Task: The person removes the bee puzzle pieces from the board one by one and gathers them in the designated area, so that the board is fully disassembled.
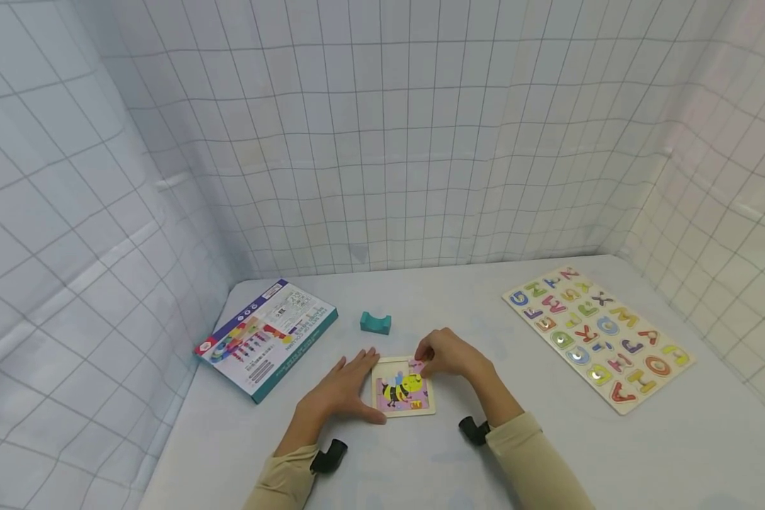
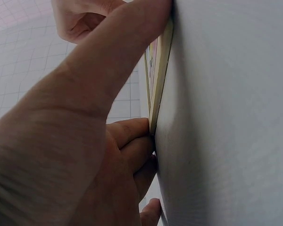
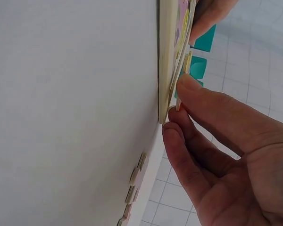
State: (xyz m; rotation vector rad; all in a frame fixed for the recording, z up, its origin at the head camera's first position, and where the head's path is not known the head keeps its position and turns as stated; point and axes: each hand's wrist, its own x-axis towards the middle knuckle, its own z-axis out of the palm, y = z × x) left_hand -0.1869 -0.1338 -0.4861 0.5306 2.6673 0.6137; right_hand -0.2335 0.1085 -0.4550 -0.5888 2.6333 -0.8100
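A small square bee jigsaw puzzle in a pale wooden tray point(image 1: 414, 413) lies flat between my hands. Its bee picture point(image 1: 400, 391) is mostly laid in; bare wood shows at the upper left. My left hand point(image 1: 347, 389) rests along the tray's left side, fingers stretched to the top corner and thumb at the bottom corner. At the upper right corner my right hand point(image 1: 449, 354) pinches a thin puzzle piece point(image 3: 178, 104) between thumb and fingers. The piece stands tilted close over the tray's edge in the right wrist view.
A teal arched block point(image 1: 375, 324) sits behind the tray. To the left lies a flat toy box point(image 1: 268, 336) with teal sides. An alphabet puzzle board point(image 1: 596, 333) with colourful letters is at the right. Gridded white cloth walls point(image 1: 382, 142) enclose the back and sides.
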